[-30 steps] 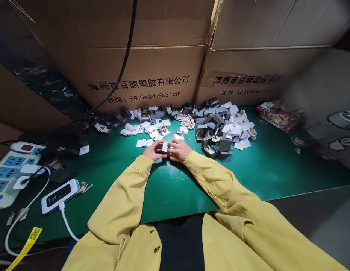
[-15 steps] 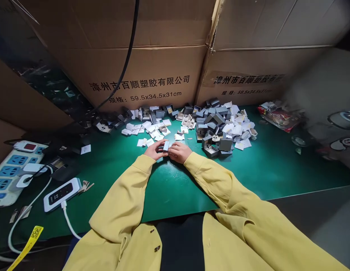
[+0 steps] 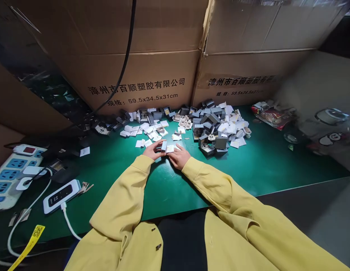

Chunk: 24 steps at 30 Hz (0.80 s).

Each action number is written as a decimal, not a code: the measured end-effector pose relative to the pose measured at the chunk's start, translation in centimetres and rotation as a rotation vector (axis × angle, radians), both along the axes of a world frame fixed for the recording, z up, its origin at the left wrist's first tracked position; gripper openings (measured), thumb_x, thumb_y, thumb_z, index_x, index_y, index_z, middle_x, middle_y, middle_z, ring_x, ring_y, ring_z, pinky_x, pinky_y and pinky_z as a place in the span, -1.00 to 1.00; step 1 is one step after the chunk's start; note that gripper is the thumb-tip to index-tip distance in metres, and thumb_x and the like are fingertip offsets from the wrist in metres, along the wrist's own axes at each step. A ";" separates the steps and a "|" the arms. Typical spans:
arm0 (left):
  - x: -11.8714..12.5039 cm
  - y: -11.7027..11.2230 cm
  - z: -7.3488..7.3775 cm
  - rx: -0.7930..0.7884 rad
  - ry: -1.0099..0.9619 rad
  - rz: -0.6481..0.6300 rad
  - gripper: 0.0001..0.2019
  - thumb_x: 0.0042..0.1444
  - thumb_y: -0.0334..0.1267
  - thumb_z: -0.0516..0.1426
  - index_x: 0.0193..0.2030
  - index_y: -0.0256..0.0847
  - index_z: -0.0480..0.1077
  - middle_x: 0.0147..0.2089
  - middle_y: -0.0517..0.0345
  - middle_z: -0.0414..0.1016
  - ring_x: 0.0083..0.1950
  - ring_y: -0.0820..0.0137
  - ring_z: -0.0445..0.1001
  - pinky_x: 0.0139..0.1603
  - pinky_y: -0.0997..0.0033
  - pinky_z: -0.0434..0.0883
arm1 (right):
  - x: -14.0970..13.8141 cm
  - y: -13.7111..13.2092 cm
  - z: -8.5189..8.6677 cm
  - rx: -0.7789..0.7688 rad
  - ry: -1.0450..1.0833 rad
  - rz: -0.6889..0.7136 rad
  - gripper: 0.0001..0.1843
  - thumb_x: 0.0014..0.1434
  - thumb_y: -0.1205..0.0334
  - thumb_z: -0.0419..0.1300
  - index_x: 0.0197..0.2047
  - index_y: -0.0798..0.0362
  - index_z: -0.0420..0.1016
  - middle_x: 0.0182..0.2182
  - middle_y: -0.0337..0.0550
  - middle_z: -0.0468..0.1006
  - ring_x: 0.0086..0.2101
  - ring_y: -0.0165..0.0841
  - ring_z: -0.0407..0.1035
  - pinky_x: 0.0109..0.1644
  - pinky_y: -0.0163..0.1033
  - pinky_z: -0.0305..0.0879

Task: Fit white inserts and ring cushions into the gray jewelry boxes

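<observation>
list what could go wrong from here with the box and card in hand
The small grey box is held only by the fingers of the left hand, so it might slip. The white card in the right hand looks thin and could bend if pressed against the box. Heaped grey boxes lie near the right hand; an outward sweep might topple some.
</observation>
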<state>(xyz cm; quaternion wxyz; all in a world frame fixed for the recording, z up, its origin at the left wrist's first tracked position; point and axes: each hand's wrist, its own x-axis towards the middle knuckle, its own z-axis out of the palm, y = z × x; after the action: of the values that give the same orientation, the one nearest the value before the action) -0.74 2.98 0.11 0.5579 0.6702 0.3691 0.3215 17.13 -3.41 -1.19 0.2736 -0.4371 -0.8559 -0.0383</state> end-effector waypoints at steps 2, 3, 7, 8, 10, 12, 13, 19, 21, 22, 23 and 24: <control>-0.1 0.0 0.0 0.020 0.014 -0.007 -0.21 -0.24 -0.16 0.30 0.18 -0.34 0.20 0.09 -0.20 0.35 0.14 0.09 0.30 0.13 0.06 0.28 | 0.1 0.4 0.3 0.019 0.026 0.017 -0.80 0.18 0.27 0.02 -0.24 0.04 0.46 -0.28 -0.13 0.58 -0.18 -0.32 0.39 0.21 -0.02 0.04; -0.2 0.0 0.0 0.032 0.020 -0.017 -0.21 -0.21 -0.14 0.29 0.19 -0.32 0.18 0.10 -0.18 0.34 0.14 0.10 0.30 0.13 0.07 0.28 | 0.2 0.6 0.4 0.042 0.037 0.031 -0.81 0.18 0.26 0.02 -0.26 0.04 0.46 -0.30 -0.14 0.57 -0.17 -0.32 0.38 0.20 -0.02 0.05; -0.2 -0.4 0.0 0.082 0.003 -0.069 -0.19 -0.12 -0.08 0.24 0.27 -0.25 0.06 0.13 -0.13 0.32 0.10 0.17 0.36 0.15 0.11 0.26 | 0.2 1.1 0.8 0.140 0.032 0.088 -0.83 0.17 0.29 0.03 -0.34 0.04 0.45 -0.29 -0.14 0.55 -0.06 -0.27 0.31 0.21 0.05 0.00; -0.1 -0.5 0.0 0.099 -0.004 -0.068 -0.18 -0.11 -0.06 0.23 0.28 -0.24 0.05 0.14 -0.12 0.32 0.10 0.17 0.35 0.15 0.12 0.26 | 0.1 1.2 0.8 0.150 0.023 0.099 -0.83 0.17 0.30 0.03 -0.34 0.04 0.44 -0.29 -0.13 0.54 -0.05 -0.26 0.29 0.21 0.05 0.00; 0.3 -0.9 0.0 0.149 0.000 -0.032 -0.22 -0.09 -0.03 0.21 0.27 -0.23 0.08 0.15 -0.10 0.31 0.12 0.16 0.33 0.16 0.13 0.25 | 0.0 1.3 0.6 0.156 0.010 0.122 -0.82 0.18 0.32 0.01 -0.34 0.05 0.44 -0.30 -0.10 0.53 -0.06 -0.27 0.29 0.19 0.03 0.05; 0.8 -1.1 0.1 0.215 0.040 0.018 -0.30 -0.06 -0.01 0.18 0.22 -0.23 0.17 0.15 -0.07 0.32 0.15 0.15 0.31 0.18 0.15 0.22 | -0.1 1.3 0.3 0.148 0.023 0.139 -0.81 0.18 0.33 0.00 -0.32 0.08 0.44 -0.29 -0.05 0.52 -0.08 -0.28 0.30 0.13 -0.03 0.14; 0.9 -1.2 0.2 0.244 0.063 0.041 -0.34 -0.03 0.00 0.16 0.20 -0.24 0.20 0.15 -0.05 0.33 0.15 0.16 0.30 0.19 0.16 0.21 | -0.1 1.3 0.2 0.136 0.043 0.144 -0.81 0.19 0.33 0.00 -0.31 0.09 0.44 -0.27 -0.03 0.51 -0.08 -0.28 0.30 0.09 -0.05 0.18; 1.0 -1.3 0.4 0.300 0.148 0.091 -0.42 0.05 -0.02 0.07 0.19 -0.24 0.20 0.08 0.01 0.40 0.11 0.21 0.34 0.16 0.22 0.25 | 0.1 1.7 0.2 0.040 0.366 0.001 -0.79 0.18 0.29 0.01 -0.19 0.05 0.45 -0.24 -0.06 0.50 -0.16 -0.28 0.30 -0.06 -0.12 0.30; 1.0 -1.4 0.4 0.294 0.177 0.080 -0.42 0.05 -0.04 0.08 0.20 -0.22 0.19 0.06 0.03 0.41 0.08 0.21 0.36 0.13 0.23 0.27 | 0.1 1.9 0.5 0.030 0.426 -0.049 -0.78 0.16 0.23 0.06 -0.15 0.05 0.45 -0.20 -0.05 0.47 -0.15 -0.27 0.28 -0.04 -0.13 0.29; 1.0 -1.4 0.3 0.289 0.184 0.073 -0.43 0.05 -0.05 0.08 0.19 -0.22 0.19 0.05 0.03 0.42 0.06 0.22 0.38 0.11 0.23 0.28 | 0.1 2.0 0.6 0.017 0.435 -0.062 -0.76 0.14 0.21 0.09 -0.12 0.04 0.44 -0.18 -0.05 0.46 -0.13 -0.26 0.27 -0.03 -0.15 0.29; 1.0 -1.4 0.2 0.281 0.181 0.062 -0.44 0.05 -0.05 0.07 0.18 -0.23 0.19 0.04 0.02 0.42 0.04 0.22 0.38 0.10 0.23 0.29 | 0.0 2.1 0.7 -0.003 0.437 -0.069 -0.74 0.12 0.22 0.11 -0.10 0.04 0.43 -0.18 -0.05 0.45 -0.13 -0.26 0.27 -0.03 -0.16 0.28; 1.1 -1.5 0.1 0.272 0.168 0.047 -0.45 0.05 -0.05 0.06 0.17 -0.24 0.19 0.03 0.01 0.41 0.03 0.21 0.39 0.09 0.22 0.29 | -0.2 2.1 0.8 -0.030 0.440 -0.076 -0.72 0.11 0.24 0.12 -0.09 0.04 0.43 -0.18 -0.07 0.45 -0.13 -0.27 0.27 -0.04 -0.19 0.29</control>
<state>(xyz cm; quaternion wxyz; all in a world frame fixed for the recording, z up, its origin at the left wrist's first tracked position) 0.38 1.51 0.19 0.4217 0.7552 0.3831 0.3242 16.96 -1.29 -0.42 0.4454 -0.4709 -0.7591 0.0605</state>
